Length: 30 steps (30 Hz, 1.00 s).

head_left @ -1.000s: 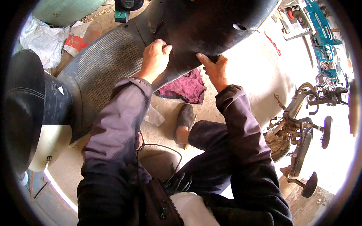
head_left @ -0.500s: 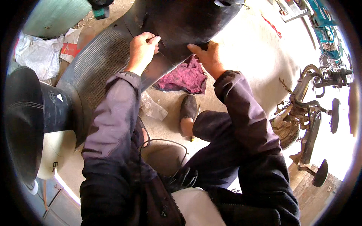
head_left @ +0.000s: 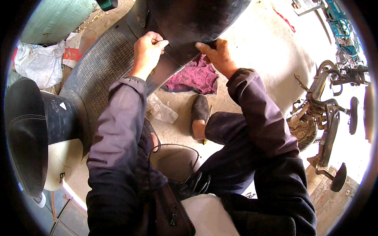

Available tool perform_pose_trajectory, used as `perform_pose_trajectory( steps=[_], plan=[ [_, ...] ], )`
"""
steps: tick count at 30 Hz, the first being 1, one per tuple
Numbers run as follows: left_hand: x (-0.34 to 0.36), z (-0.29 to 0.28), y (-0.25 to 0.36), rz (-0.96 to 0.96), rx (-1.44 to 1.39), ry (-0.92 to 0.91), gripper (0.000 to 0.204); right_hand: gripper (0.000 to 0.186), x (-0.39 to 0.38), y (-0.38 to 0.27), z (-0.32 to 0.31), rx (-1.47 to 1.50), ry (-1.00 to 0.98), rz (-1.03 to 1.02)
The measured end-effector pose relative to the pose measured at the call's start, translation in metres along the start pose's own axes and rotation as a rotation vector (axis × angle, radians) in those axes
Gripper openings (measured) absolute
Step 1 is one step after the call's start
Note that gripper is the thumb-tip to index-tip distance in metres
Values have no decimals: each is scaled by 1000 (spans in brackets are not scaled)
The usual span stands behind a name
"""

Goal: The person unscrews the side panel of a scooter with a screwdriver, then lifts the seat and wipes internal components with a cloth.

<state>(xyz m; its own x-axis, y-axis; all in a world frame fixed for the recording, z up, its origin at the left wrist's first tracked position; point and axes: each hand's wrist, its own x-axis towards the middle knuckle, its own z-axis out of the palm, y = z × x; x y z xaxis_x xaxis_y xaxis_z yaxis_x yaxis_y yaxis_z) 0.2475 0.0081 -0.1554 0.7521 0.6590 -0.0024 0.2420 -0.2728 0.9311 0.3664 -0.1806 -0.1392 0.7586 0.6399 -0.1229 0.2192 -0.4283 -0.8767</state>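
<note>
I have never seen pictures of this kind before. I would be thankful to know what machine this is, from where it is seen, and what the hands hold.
No robot is here: a person works bare-handed. All pictures come from one wide-angle camera on the head, looking down, so straight edges look bent.

The machine appears to be a scooter, with a black seat, a ridged footboard and a dark front panel. The left hand is by this panel, fingers curled; whether it pinches something small, I cannot tell. The right hand is at the panel's lower edge, fingers partly hidden. On the floor lies a dark red cloth.
</note>
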Motion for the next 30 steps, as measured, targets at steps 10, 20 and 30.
perform_pose_trajectory(
  steps=[10,20,30],
  plan=[
    [-1,2,4,-48,-42,19,13,40,-3,5,13,-51,102,-9],
    [8,-1,-1,-103,-235,-30,14,41,0,-3,6,-106,107,-10],
    [10,-8,3,-192,-325,-84,25,40,-3,-3,15,-77,153,-49]
  ],
)
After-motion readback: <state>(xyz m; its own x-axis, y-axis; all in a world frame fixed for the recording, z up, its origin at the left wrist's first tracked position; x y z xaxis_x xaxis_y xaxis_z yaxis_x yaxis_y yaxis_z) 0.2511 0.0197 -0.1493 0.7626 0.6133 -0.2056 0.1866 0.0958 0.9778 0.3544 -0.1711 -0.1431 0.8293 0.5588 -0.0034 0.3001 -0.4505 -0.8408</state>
